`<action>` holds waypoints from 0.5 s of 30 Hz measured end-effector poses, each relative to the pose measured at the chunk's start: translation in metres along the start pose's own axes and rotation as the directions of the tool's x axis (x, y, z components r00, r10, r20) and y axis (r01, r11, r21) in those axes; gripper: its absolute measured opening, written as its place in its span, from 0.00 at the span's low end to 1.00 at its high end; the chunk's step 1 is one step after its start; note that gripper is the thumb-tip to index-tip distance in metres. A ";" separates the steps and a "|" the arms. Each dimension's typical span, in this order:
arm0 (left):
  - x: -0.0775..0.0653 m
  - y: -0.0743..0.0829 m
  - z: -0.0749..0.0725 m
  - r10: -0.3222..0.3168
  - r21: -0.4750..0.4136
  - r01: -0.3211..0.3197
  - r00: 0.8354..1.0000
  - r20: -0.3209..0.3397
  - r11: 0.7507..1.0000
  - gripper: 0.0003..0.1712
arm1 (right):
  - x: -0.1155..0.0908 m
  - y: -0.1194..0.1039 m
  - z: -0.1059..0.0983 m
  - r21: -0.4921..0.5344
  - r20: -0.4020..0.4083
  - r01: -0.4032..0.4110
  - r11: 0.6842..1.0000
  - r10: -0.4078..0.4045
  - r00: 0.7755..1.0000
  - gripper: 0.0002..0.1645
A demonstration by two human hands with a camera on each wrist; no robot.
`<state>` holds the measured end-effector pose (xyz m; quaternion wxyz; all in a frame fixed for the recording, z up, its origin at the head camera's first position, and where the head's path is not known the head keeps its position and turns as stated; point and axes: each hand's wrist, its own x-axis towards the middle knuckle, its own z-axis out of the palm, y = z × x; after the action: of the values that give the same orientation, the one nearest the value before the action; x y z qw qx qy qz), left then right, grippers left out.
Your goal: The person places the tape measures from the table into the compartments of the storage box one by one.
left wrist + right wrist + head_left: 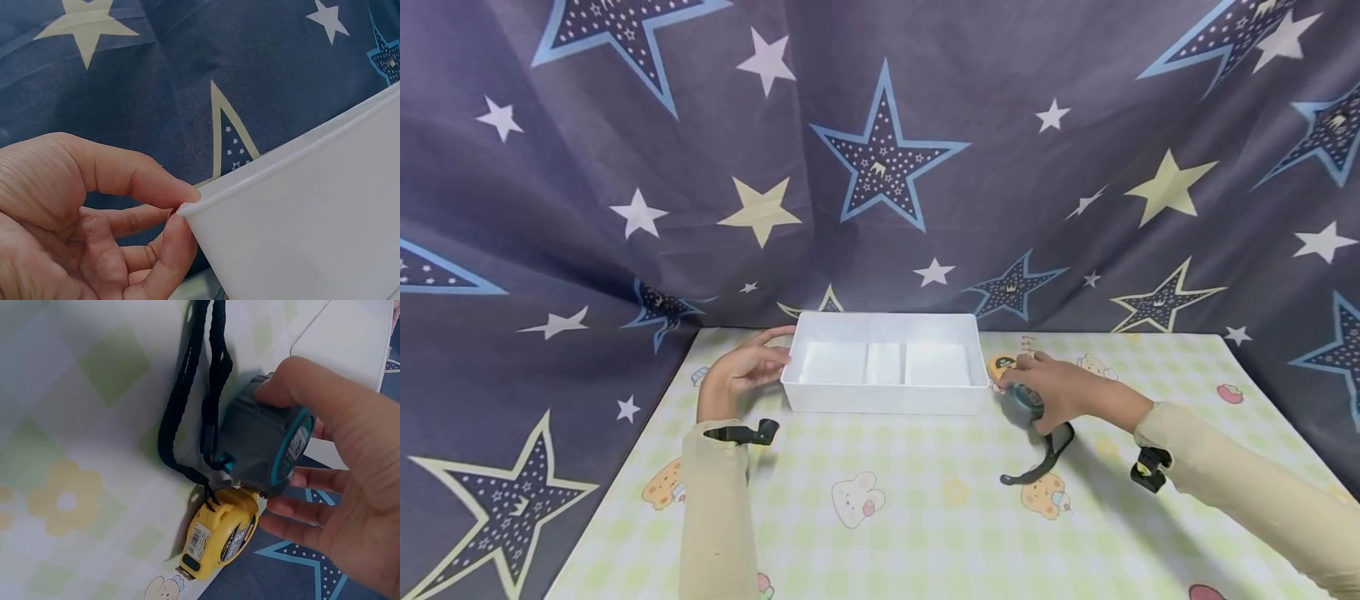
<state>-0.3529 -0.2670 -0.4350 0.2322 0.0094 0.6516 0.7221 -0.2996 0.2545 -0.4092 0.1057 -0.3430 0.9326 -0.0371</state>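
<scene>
A white box (883, 400) with compartments stands at the back of the table. My left hand (748, 367) is at its left end; in the left wrist view, fingertips pinch the corner of the rim (187, 209). To the right of the box, my right hand (1060, 387) grips a dark grey and teal tape measure (259, 437), thumb on its upper side and fingers on the far side. A black wrist strap (177, 406) trails from that tape measure onto the table. Beside it lies a yellow tape measure (222, 534), close to the lower fingers of the right hand.
A pale green checked cloth (910, 517) with cartoon prints covers the table. Behind the box hangs a dark curtain (880, 267) with stars, close to the table's back edge. Both wrists carry small black camera mounts.
</scene>
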 end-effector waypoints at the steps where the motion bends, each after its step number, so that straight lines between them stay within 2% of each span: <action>1: 0.000 0.000 0.000 0.001 -0.003 -0.001 1.000 0.001 1.000 0.45 | 0.000 0.000 0.000 -0.007 -0.005 0.002 1.000 -0.002 1.000 0.45; 8: -0.001 0.000 0.001 0.001 -0.030 -0.001 1.000 -0.024 1.000 0.44 | -0.002 -0.004 -0.002 -0.045 0.012 -0.022 0.999 0.023 1.000 0.42; 15: 0.003 -0.001 -0.001 0.034 -0.046 -0.036 0.998 -0.052 0.998 0.41 | 0.002 -0.007 -0.011 -0.003 0.120 -0.073 0.997 0.073 0.990 0.46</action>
<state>-0.3556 -0.2666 -0.4369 0.2028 -0.0032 0.6402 0.7410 -0.2993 0.2480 -0.3977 0.1632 -0.3100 0.9365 -0.0131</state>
